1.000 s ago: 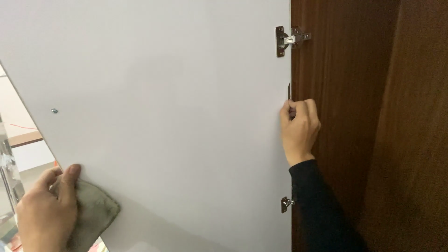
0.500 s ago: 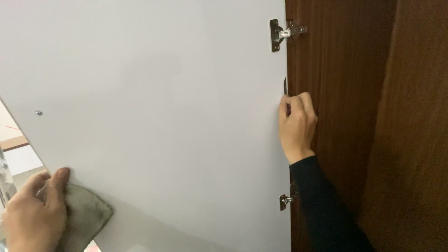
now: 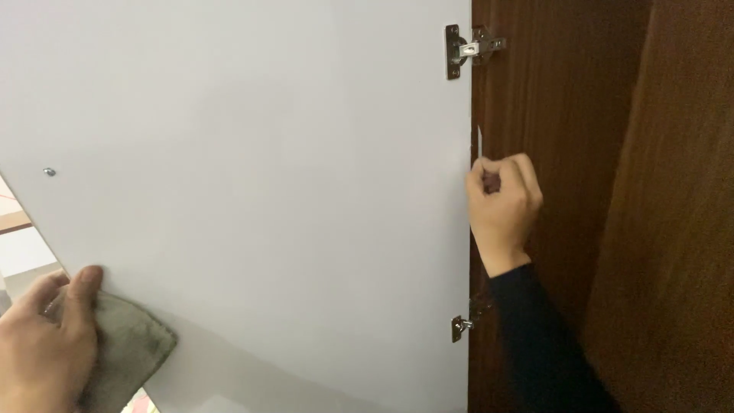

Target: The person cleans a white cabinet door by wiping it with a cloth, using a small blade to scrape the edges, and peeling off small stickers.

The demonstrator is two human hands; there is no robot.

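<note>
A white cabinet door [image 3: 267, 191] stands open and fills most of the view. My left hand [image 3: 42, 344] presses a grey-green cloth [image 3: 130, 352] against the door's lower left corner. My right hand [image 3: 505, 203], in a dark sleeve, is closed at the door's hinge-side edge. It grips a thin pale tool [image 3: 479, 141] whose tip pokes up beside the edge. A metal upper hinge [image 3: 468, 50] sits above this hand and a lower hinge [image 3: 462, 325] below it.
A dark brown wooden cabinet side [image 3: 581, 153] lies behind the hinges, and another brown panel [image 3: 680, 229] stands nearer on the right. A small screw head [image 3: 50, 172] shows at the door's left edge. Light flooring shows past the door's lower left.
My left hand and the cloth have slid slightly down and left along the door's lower corner. My right hand has stayed at the hinge edge.
</note>
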